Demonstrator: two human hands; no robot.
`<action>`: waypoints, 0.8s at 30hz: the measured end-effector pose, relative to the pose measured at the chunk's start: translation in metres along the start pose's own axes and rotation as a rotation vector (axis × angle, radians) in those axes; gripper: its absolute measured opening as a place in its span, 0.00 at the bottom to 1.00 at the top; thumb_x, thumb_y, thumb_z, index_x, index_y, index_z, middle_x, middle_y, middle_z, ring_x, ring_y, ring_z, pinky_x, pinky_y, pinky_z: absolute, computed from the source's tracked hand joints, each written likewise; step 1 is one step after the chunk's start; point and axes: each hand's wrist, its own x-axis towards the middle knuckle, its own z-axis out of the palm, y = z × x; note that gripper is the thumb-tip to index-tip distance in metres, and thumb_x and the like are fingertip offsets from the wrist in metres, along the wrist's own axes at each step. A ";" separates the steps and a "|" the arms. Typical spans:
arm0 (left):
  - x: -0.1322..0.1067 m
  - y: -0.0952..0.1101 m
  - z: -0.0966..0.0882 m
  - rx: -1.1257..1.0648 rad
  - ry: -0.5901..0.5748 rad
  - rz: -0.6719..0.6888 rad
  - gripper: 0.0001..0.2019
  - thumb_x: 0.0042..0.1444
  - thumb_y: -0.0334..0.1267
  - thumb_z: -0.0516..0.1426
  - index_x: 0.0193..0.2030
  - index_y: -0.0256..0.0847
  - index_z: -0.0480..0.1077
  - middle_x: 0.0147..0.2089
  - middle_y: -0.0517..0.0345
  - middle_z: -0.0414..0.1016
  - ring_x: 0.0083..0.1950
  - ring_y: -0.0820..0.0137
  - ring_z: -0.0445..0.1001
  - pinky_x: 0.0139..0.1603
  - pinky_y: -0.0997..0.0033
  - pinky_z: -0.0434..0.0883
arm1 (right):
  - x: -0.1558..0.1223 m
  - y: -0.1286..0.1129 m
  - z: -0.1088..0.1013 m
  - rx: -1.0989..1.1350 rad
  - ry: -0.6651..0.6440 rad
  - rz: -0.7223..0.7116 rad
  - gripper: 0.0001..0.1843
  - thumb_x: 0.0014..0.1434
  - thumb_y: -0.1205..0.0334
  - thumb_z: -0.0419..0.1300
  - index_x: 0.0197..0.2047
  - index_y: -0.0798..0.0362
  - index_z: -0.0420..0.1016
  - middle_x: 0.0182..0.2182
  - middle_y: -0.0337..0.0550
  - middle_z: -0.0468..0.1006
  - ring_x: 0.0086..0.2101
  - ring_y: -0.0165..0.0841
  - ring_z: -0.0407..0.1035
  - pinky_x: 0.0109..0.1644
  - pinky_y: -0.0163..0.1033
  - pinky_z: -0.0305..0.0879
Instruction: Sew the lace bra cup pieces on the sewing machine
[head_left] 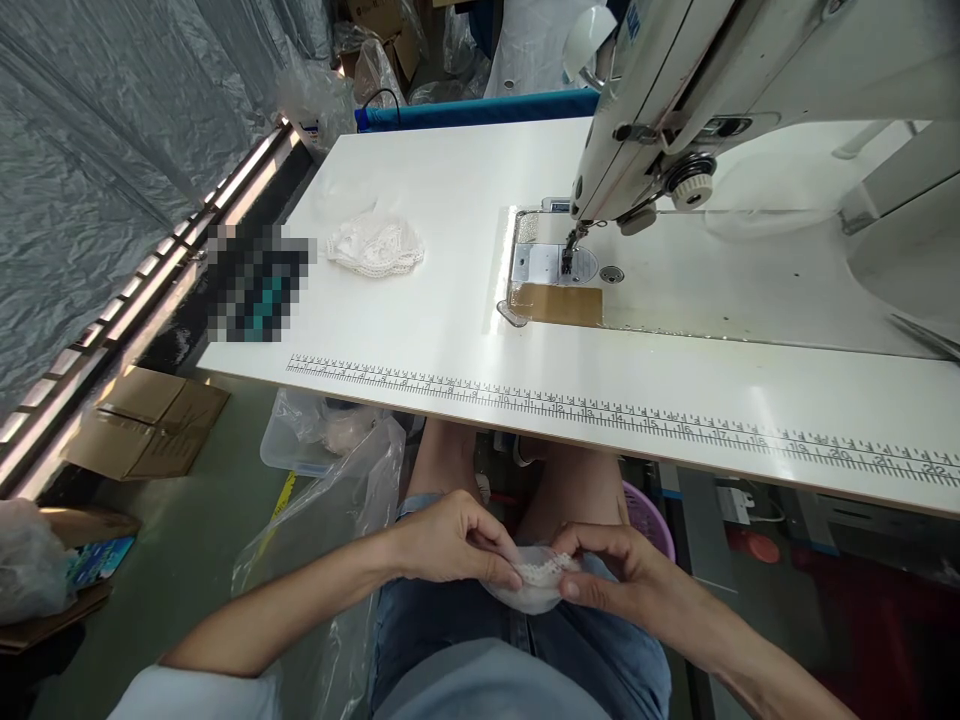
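White surface [450, 330] carries a sewing machine [652, 120]; below, left fingers [501, 572] and right fingers [592, 590] pinch lacy white fabric [536, 597].

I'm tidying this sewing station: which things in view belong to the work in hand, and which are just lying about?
Work in hand, probably:
white lace-trimmed piece, in left hand and right hand;
second lace piece on table;
sewing machine.

Apparently lying about:
cardboard box, left of table;
plastic bag, far left.

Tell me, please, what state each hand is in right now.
Left hand: closed, pinching one side of the white lacy piece.
Right hand: closed, holding its other side.
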 end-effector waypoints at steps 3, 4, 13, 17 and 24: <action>-0.001 0.001 0.001 0.004 0.022 0.010 0.13 0.45 0.40 0.65 0.36 0.34 0.79 0.31 0.54 0.79 0.30 0.73 0.73 0.34 0.79 0.68 | 0.000 0.001 0.001 0.007 0.024 0.000 0.15 0.53 0.46 0.63 0.31 0.51 0.77 0.28 0.39 0.73 0.32 0.33 0.65 0.37 0.35 0.59; -0.002 0.002 0.001 0.009 0.029 0.004 0.13 0.45 0.40 0.65 0.36 0.34 0.79 0.31 0.54 0.79 0.30 0.74 0.72 0.33 0.80 0.68 | 0.000 0.001 0.001 0.010 0.031 -0.003 0.15 0.53 0.46 0.62 0.31 0.51 0.77 0.28 0.39 0.73 0.32 0.33 0.65 0.37 0.35 0.59; 0.000 0.004 0.003 -0.066 0.011 -0.027 0.12 0.44 0.39 0.66 0.35 0.34 0.79 0.29 0.57 0.78 0.29 0.75 0.72 0.34 0.79 0.69 | -0.002 0.004 -0.004 0.010 0.003 0.016 0.16 0.55 0.46 0.59 0.30 0.50 0.76 0.27 0.39 0.72 0.31 0.33 0.64 0.36 0.35 0.59; 0.001 0.004 0.005 -0.120 0.003 -0.038 0.12 0.44 0.39 0.66 0.36 0.34 0.79 0.28 0.58 0.77 0.29 0.76 0.72 0.35 0.79 0.69 | -0.002 0.009 -0.002 -0.008 -0.022 -0.011 0.14 0.54 0.48 0.61 0.32 0.51 0.75 0.27 0.38 0.70 0.31 0.32 0.62 0.36 0.34 0.57; -0.002 0.003 -0.001 -0.052 -0.051 0.041 0.23 0.51 0.51 0.60 0.41 0.30 0.77 0.35 0.50 0.79 0.35 0.72 0.73 0.39 0.77 0.70 | 0.000 0.013 -0.004 0.035 0.009 0.009 0.13 0.54 0.50 0.62 0.29 0.51 0.74 0.27 0.37 0.71 0.31 0.31 0.63 0.35 0.34 0.57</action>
